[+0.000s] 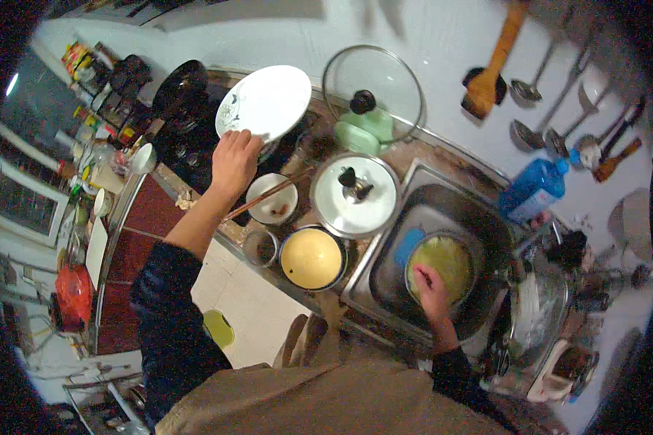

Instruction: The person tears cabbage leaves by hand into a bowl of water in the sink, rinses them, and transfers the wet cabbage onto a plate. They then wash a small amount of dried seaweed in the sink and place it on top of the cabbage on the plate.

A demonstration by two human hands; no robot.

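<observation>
My left hand (pixel 236 161) is closed on the near edge of a white plate (pixel 272 98) with a leafy pattern, tilted up over the stove side of the counter. My right hand (pixel 429 290) reaches over a round basin (pixel 473 270) with yellow-green contents (pixel 446 257) in the sink (pixel 384 272). Its fingers are curled in; what they hold, if anything, is too small to make out. Below the plate stands a white bowl (pixel 272 206) with dark scraps in it, and chopsticks (pixel 268 197) lie across it.
A lidded pot (pixel 355 196), a yellow-topped round pot (pixel 312 257) and a glass (pixel 261 249) crowd the counter left of the sink. A glass lid (pixel 374 80) leans on the wall. A blue bottle (pixel 533 192) stands behind the sink; ladles and a wooden spatula (pixel 490 83) hang above.
</observation>
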